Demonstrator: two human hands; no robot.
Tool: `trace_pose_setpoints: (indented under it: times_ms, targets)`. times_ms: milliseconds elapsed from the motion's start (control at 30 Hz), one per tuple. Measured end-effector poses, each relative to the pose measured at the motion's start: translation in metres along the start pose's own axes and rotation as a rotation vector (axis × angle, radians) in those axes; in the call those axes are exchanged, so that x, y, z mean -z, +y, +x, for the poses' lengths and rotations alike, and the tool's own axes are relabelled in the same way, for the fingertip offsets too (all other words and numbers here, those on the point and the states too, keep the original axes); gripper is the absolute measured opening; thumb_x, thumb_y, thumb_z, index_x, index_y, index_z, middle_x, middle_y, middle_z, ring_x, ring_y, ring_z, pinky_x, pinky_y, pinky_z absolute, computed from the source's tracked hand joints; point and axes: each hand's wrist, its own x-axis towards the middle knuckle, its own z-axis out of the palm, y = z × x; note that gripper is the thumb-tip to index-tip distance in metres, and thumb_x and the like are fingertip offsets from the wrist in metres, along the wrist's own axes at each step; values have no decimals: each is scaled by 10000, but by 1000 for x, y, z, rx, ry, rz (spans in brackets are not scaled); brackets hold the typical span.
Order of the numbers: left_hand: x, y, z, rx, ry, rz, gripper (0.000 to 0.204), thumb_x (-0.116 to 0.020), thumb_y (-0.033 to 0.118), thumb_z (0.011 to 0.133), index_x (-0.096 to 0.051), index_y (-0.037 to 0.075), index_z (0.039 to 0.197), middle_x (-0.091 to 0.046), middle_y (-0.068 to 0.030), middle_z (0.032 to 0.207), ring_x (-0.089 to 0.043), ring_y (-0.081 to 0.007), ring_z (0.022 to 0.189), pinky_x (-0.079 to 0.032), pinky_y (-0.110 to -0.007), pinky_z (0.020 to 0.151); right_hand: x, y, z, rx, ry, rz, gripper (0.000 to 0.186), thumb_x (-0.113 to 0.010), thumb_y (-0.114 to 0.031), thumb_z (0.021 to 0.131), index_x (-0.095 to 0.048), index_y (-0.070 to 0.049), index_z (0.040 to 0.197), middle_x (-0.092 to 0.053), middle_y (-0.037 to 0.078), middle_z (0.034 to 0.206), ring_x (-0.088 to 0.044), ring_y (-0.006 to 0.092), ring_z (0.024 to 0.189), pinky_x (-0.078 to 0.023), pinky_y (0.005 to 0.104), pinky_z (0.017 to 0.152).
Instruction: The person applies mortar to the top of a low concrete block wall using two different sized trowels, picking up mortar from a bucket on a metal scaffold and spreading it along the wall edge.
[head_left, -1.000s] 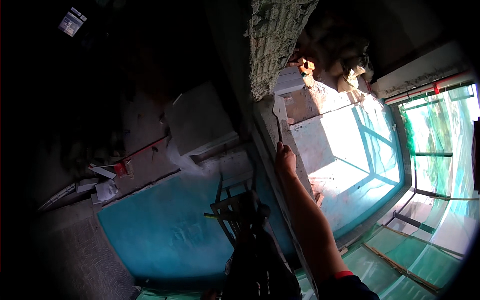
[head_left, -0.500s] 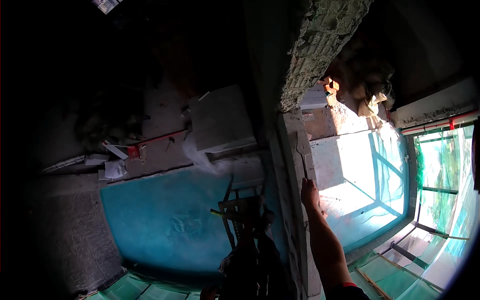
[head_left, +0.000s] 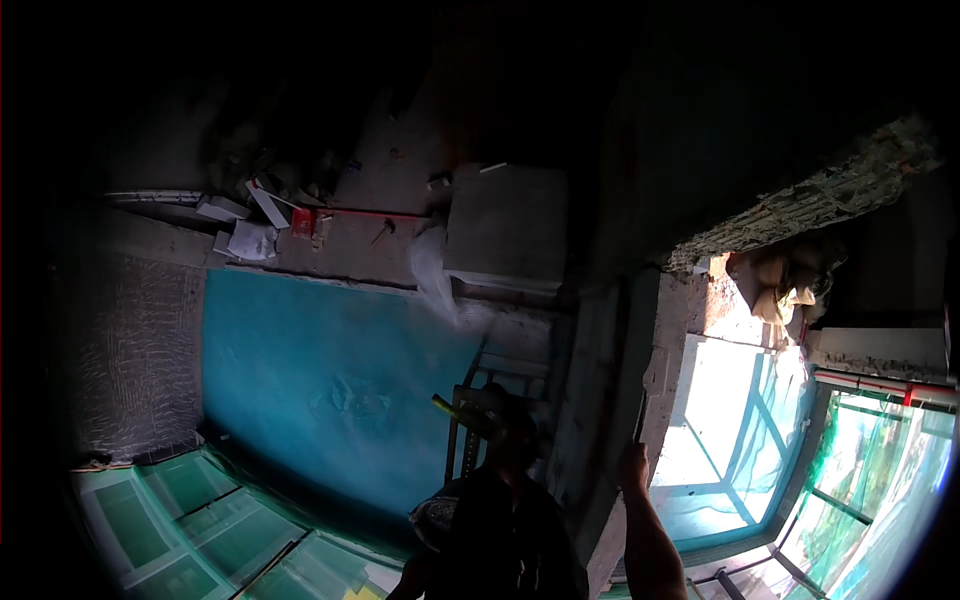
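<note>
At the right, my right hand (head_left: 634, 466) is closed round the lower end of a thin, dark, flat-looking tool (head_left: 642, 418). The tool points up along the edge of the grey block wall (head_left: 660, 365); its kind is hard to make out. My left hand (head_left: 413, 577) is only a dim shape at the lower edge, its fingers lost in shadow. Beneath my dark clothing stands a ladder-like frame (head_left: 470, 440), largely hidden. A stick-like thing with a yellow-green end (head_left: 443, 404) juts out over it.
Blue flooring (head_left: 300, 350) spreads below on the left. Behind it are a large pale block (head_left: 508, 225), plastic sheeting (head_left: 430, 270) and a red object (head_left: 303, 222). Rough masonry (head_left: 810, 205) rises at the right, near sacks (head_left: 785, 295) and green netting (head_left: 860, 450).
My view has swung, so the wall and masonry sit further right and the floor higher. My right hand appears lower in the picture, still holding the thin tool by the wall edge.
</note>
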Motion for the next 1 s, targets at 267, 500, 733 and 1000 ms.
trace_pose_setpoints:
  times_ms: [267,500,733,1000]
  targets:
    - [-23,36,16,11,-21,-325,346,-476,268,929,-619,13,1113,-641,-206,1074,-601,-359,1003,-476,-416,841,97,-56,-15,-21,-245,-301,133,-367,-136,932,-473,-57,918,-540,226,778,-622,411,721,-523,486,563]
    - [-65,14,71,-100,16,-167,268,-484,251,953,-609,61,1096,-611,-142,970,-585,-269,891,-483,-402,796,160,-80,9,-67,-341,-568,359,-353,-319,956,-474,-1,842,-533,146,606,-562,301,446,-472,429,385]
    - [-92,82,113,-479,289,-365,131,-531,179,806,-573,57,827,-607,-172,842,-618,-326,795,-503,-435,636,194,-162,-1,-364,-472,-428,544,-379,-504,960,-370,-105,591,-346,30,432,-361,173,311,-267,345,320]
    - [-92,187,184,266,308,-1403,277,-504,245,889,-625,-2,921,-659,-161,831,-640,-261,750,-476,-358,667,184,-358,-41,-246,-608,-490,163,-507,-222,860,-464,-85,782,-348,14,536,-328,129,442,-265,291,441]
